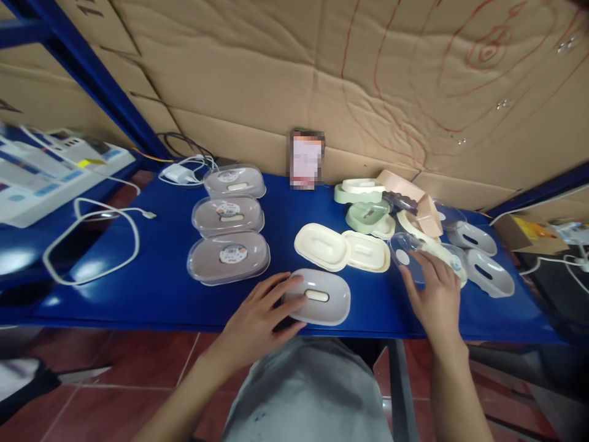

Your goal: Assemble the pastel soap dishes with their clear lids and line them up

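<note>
A grey oval soap dish (338, 299) with a cream bar in its middle sits near the table's front edge. My left hand (264, 307) grips its left side, fingers over the rim and thumb at the front. To the right, my right hand (435, 288) has its thumb and fingers closed around a clear plastic lid (399, 244) with a round white sticker. Part of that lid is hidden under the hand. Cream oval trays (322, 247) lie just behind the grey dish. Beside my right hand are grey slotted pieces (492, 273).
Three lidded grey soap dishes (207, 258) stand in a column at left. Green dishes (368, 215) and peach parts (405, 186) are piled at back right. A phone-like device (307, 159) leans on the cardboard wall (248, 80). A white cable (135, 239) loops at far left.
</note>
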Motion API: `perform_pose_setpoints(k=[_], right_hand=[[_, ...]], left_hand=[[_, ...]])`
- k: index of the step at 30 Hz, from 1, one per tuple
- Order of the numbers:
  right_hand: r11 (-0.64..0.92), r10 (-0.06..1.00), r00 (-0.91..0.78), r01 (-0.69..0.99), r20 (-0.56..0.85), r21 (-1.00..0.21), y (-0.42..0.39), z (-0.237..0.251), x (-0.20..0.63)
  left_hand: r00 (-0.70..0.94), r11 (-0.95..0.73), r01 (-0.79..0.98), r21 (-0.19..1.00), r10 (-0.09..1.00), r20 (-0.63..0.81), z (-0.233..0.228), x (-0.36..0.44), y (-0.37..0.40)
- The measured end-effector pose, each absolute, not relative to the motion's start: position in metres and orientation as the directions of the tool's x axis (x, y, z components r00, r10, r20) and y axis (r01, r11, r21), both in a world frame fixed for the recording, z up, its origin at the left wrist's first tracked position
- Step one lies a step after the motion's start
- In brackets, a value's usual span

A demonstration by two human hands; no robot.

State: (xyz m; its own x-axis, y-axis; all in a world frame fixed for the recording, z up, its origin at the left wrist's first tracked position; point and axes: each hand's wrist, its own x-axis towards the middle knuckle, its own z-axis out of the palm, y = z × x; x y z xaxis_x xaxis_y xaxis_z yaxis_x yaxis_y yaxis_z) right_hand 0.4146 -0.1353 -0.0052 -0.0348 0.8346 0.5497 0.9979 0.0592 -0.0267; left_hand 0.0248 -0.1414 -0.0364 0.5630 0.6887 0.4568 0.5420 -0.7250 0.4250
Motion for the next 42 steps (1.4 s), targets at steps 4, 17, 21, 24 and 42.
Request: perform_pose_setpoints(k=[4,17,21,24,42], right_hand=[[0.004,0.869,0.043,0.996,0.493,-0.094,-0.164,-0.026,0.435],[-0.022,0.691,0.597,0.581,0.407,-0.814,-0.172,-0.036,0.430],[-0.078,0.763,0.333,0.898,0.553,-0.433,-0.182,-0.036,0.426],[0.012,0.858,0.156,0.946,0.490,-0.323,-0.189,-0.037,0.414],[0.403,0.884,-0.223,0.809,0.411,-0.428,-0.220,-0.019,0.348]], left_hand=[[0.564,-0.728,0.537,0.427,0.686,0.460,-0.035,0.025,-0.141],[0.558,-0.715,0.565,0.411,0.698,0.448,-0.035,0.032,-0.146],[0.563,-0.706,0.573,0.416,0.708,0.427,-0.035,0.040,-0.149],[0.575,-0.709,0.554,0.437,0.705,0.415,-0.034,0.043,-0.148],[0.535,-0.540,0.519,0.662,0.810,0.241,-0.033,0.037,-0.147]])
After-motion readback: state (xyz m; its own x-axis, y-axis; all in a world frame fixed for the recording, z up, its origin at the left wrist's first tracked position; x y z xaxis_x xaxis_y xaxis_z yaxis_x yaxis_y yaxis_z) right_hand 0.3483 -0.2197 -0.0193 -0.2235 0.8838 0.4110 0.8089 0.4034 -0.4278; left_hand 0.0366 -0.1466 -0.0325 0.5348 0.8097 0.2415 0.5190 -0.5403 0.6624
